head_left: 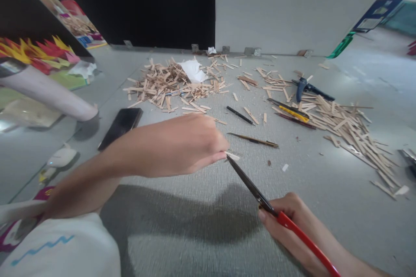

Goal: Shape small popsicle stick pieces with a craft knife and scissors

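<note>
My left hand [191, 145] reaches across from the left, its fingers closed in a pinch on a small wooden stick piece [233, 156] whose pale end sticks out to the right. From the lower right, my right hand [292, 220] grips red-handled scissors [250, 185]. The blades look closed or nearly so, and their tips are at the fingertips of my left hand, beside the stick piece. Beyond the hands lie a dark pen [240, 115] and a thin brownish pen-like tool [255, 140].
Cut sticks form a pile [162, 82] with crumpled white paper [193, 71]. More sticks [354, 134] lie right, near blue-handled pliers [301, 90] and a yellow cutter [294, 113]. A phone [121, 126] and cardboard tube [55, 91] are left. Upright panels [276, 8] stand behind.
</note>
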A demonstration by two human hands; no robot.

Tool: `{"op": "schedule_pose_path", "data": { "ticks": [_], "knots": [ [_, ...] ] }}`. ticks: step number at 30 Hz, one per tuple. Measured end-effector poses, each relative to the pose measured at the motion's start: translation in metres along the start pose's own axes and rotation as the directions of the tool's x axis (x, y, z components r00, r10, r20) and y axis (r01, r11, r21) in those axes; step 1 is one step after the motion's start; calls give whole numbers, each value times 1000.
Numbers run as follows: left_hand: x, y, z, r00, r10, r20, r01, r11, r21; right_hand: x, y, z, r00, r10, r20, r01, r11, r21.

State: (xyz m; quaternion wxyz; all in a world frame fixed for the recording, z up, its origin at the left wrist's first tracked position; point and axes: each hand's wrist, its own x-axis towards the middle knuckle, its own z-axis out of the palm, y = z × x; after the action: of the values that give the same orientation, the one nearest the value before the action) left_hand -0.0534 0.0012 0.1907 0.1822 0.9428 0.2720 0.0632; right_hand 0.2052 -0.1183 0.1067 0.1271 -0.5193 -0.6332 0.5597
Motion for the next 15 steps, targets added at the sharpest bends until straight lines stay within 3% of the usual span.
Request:
{"op": "schedule_pose_path", "data": {
  "ticks": [3, 5, 11, 15],
  "knots": [
    [-1, -1, 3, 993, 53, 108, -62, 995, 78, 2, -1, 0, 1000, 1, -13, 0, 1000, 12],
    [0, -2, 5, 992, 37, 118, -44, 998, 51, 5, -1, -2, 999, -12, -43, 13, 1000, 13],
    [8, -13, -3, 994, -110, 10, 110, 985, -134, 8, 6, -6, 987, -94, -126, 96, 995, 7],
    [12, -16, -7, 991, -137, 1, 133, 964, -230, 4, 8, -3, 974, -160, -158, 159, 987, -17]
  ]
}}
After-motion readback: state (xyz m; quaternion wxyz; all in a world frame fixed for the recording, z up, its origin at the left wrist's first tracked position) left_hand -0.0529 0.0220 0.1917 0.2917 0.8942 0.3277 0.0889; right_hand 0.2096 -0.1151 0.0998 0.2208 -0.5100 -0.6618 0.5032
